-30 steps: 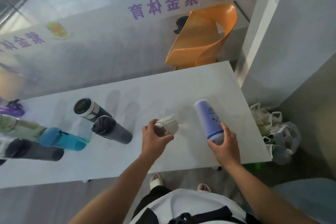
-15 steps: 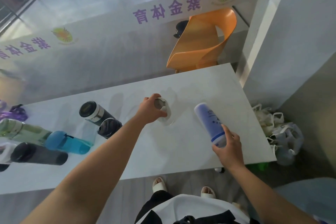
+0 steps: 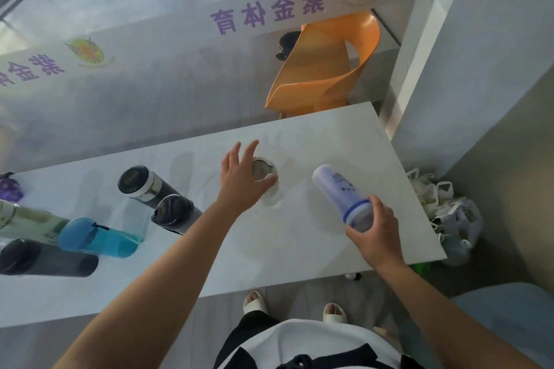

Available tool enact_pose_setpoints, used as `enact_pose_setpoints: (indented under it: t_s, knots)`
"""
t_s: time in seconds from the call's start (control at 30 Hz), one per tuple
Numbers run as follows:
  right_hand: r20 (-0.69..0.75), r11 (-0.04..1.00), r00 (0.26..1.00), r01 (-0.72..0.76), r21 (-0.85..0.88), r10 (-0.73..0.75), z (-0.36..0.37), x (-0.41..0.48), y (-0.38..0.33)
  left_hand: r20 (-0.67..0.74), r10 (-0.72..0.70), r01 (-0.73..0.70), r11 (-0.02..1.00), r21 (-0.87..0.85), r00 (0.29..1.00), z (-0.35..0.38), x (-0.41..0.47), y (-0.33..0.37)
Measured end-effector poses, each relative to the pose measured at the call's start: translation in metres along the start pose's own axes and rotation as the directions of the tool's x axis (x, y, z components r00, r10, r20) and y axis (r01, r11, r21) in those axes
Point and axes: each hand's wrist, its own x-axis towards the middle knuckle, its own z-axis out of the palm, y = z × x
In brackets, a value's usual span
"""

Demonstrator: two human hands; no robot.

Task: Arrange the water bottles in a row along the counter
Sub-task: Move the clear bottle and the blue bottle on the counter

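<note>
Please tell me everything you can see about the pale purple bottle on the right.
The pale purple bottle is a smooth cylinder, plastic by its look, with blue print, a dark blue ring and a greyish lower end. It tilts, top toward the far left. The right hand grips its lower end over the white counter; whether it touches the counter is hidden.

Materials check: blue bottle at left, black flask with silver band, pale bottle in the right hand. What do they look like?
Blue bottle: likely tinted clear plastic; its teal body looks see-through. Black flask: probably metal, with a shiny silver band below a dark matte cap. Pale bottle, gripped by the right hand: frosted lavender, likely plastic; soft sheen, printed marks, blue ring.
</note>
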Motion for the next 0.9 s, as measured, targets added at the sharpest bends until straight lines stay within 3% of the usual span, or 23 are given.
enact_pose_setpoints:
  t_s: [0.1,0.2,0.37,0.57,0.73,0.9]
  knots:
    - [-0.013,0.992,0.995,0.102,-0.075,-0.103,-0.015,0.018,-0.018,-0.196,0.190,-0.194,0.981,-0.002,0.962,0.005,-0.033,0.008]
    - [0.071,0.978,0.986,0.161,-0.132,-0.153,-0.029,0.045,-0.048,-0.240,0.251,-0.265,0.964,-0.028,0.938,0.028,-0.076,0.006]
    - [0.202,0.942,0.953,0.266,-0.206,-0.225,-0.036,0.089,-0.096,-0.018,0.093,-0.093,0.996,-0.015,0.996,0.072,-0.129,-0.022]
    - [0.346,0.822,0.902,0.393,-0.413,-0.258,-0.032,0.113,-0.144,0.191,-0.128,0.105,0.986,0.125,0.973,0.099,-0.139,-0.068]
    - [0.422,0.778,0.878,0.423,-0.464,-0.226,-0.020,0.117,-0.153,0.287,-0.266,0.219,0.958,0.185,0.920,0.103,-0.136,-0.085]
    - [0.425,0.765,0.877,0.430,-0.480,-0.225,-0.018,0.113,-0.150,0.309,-0.293,0.243,0.951,0.191,0.905,0.107,-0.136,-0.089]
